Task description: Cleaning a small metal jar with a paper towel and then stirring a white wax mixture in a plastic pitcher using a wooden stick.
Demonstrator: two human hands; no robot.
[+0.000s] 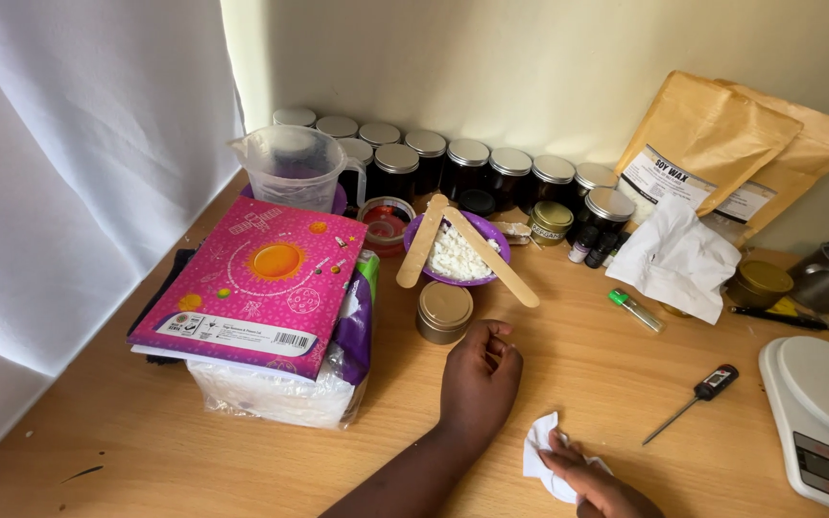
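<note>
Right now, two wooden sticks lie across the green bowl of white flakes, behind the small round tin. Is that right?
Not quite: the bowl is purple, not green. The head view shows the two wooden sticks lying across it, white flakes inside, and the small round tin in front of it.

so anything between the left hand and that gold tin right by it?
Nothing visible. The left hand rests curled on the table, and the gold tin stands just beyond its knuckles with only bare wood between.
</note>
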